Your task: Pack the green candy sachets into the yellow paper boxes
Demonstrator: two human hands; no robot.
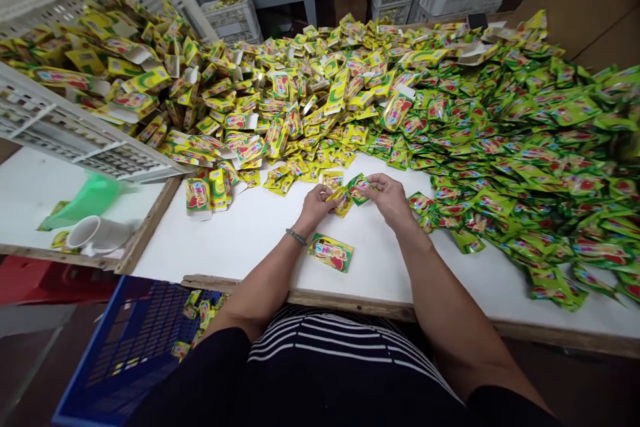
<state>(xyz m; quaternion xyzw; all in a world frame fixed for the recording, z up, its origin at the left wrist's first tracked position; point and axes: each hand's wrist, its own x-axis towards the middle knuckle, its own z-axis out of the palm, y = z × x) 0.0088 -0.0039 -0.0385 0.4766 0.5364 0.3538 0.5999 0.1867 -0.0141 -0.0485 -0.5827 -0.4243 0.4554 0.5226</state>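
My left hand (316, 205), with a beaded bracelet at the wrist, pinches a small yellow sachet (342, 203). Close beside it, my right hand (391, 199) grips a green-and-yellow sachet (358, 189) by its edge. The two sachets nearly meet between my fingers; whether they touch I cannot tell. On the white tabletop below my hands lies a flat green-and-yellow packet (331, 253). Just beyond my fingers is another yellow sachet (332, 178). A heap of green sachets (500, 147) spreads to the right of my right hand.
Yellow boxes (280, 87), many with open flaps, pile across the back and spill from a tipped white crate (90, 123) at left. A white mug (95, 235) and green scoop (83, 200) sit left. A blue crate (125, 340) stands below the wooden table edge (350, 302).
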